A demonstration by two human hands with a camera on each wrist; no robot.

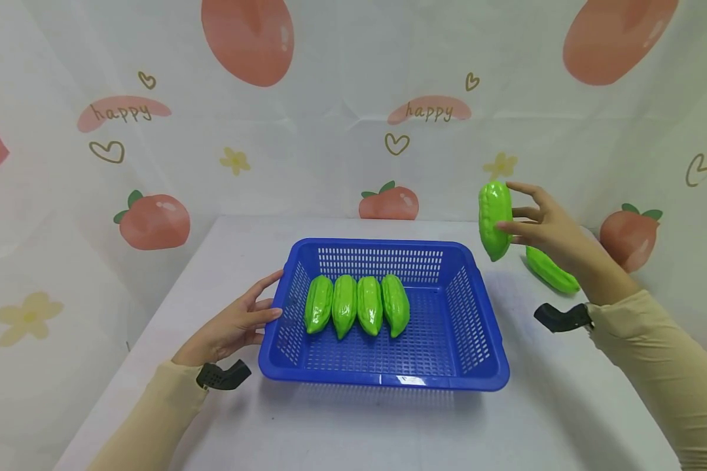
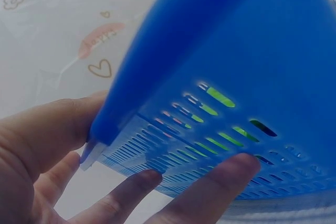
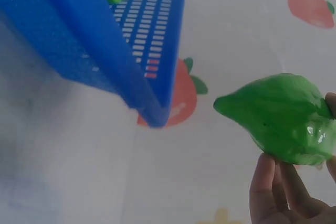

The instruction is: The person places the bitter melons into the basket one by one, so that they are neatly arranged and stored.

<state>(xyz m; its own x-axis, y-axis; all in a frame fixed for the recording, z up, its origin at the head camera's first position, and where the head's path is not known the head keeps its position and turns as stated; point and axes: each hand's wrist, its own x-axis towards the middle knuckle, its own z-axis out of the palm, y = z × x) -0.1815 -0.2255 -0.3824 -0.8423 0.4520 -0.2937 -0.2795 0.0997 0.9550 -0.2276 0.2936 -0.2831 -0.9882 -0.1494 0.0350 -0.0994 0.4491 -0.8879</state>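
My right hand (image 1: 539,222) holds a bright green bitter melon (image 1: 495,219) upright in the air, past the right rim of the blue basket (image 1: 383,381). Fingers and thumb pinch its sides in the head view, and the right wrist view shows its pointed tip (image 3: 226,105) sticking out from the fingertips. Several more bitter melons (image 1: 344,306) lie side by side in the basket's left half, tips toward me. At the basket's left side, my left hand (image 1: 235,327) touches the rim and outer wall with spread, fairly straight fingers (image 2: 231,177).
Another green bitter melon (image 1: 550,269) lies on the white table (image 1: 353,432) behind the right forearm, to the right of the basket. A white cloth backdrop (image 1: 318,157) with printed fruit stands behind the table. Dark wrist devices (image 1: 224,375) sit on both sleeves.
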